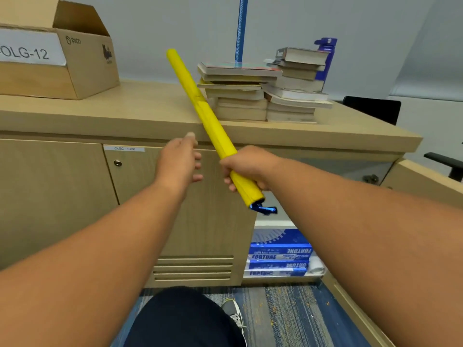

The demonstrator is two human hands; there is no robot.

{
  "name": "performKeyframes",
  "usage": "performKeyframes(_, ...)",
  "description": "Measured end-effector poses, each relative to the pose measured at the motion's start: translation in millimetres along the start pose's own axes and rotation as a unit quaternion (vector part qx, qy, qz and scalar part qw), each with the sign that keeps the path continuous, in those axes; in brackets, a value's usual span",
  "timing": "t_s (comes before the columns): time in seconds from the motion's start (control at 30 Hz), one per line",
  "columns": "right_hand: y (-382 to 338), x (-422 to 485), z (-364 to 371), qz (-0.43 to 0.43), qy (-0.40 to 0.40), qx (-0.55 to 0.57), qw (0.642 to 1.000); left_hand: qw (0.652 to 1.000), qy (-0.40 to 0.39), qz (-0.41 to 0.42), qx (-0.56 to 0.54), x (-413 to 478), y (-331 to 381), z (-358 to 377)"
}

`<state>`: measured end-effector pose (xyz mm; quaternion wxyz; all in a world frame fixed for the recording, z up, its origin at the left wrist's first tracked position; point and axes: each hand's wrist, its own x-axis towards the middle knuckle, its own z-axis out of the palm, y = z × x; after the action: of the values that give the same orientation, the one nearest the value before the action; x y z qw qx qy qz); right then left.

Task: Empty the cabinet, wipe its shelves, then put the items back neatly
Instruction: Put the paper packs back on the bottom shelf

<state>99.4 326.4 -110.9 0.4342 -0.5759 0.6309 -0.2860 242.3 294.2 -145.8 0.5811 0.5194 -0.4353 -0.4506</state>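
Fingers of the right hand wrap the yellow roll; the left hand hovers beside it, loosely spread, empty.

A pale grey wall ran behind a long light-wood cabinet, whose tabletop overhung its front under soft, even light. Its closed door carried a white label at the top corner, a round lock just below and four vent slats near the bottom, while at the right an open door stood angled outward. The carpet was striped blue and grey and flecked with yellowish specks, and a dark chair with a black armrest stood beyond the cabinet's right end.
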Motion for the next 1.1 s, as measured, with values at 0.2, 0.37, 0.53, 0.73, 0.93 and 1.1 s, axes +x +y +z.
performKeyframes(0.2, 81, -28, 1, -0.008, -0.017, -0.044, 0.999, 0.998, -0.044, -0.044, -0.015, 24, 16, 9)
performKeyframes(0.37, 168, -52, -10, 0.019, -0.009, -0.111, 0.994, 0.995, -0.076, -0.068, -0.004, 5, -10, 29)
performKeyframes(0.53, 256, -65, -25, 0.097, 0.007, -0.213, 0.972, 0.983, -0.164, -0.086, -0.004, -48, -70, 71)
performKeyframes(0.73, 336, -70, -44, 0.167, 0.014, -0.244, 0.955, 0.945, -0.312, -0.083, 0.058, -94, -129, 137)
performKeyframes(0.93, 408, -73, -64, 0.230, 0.009, -0.202, 0.952, 0.912, -0.364, -0.099, 0.160, -98, -188, 214)
performKeyframes(1.1, 482, -73, -78, 0.287, -0.032, -0.190, 0.938, 0.871, -0.408, -0.158, 0.223, -113, -267, 274)
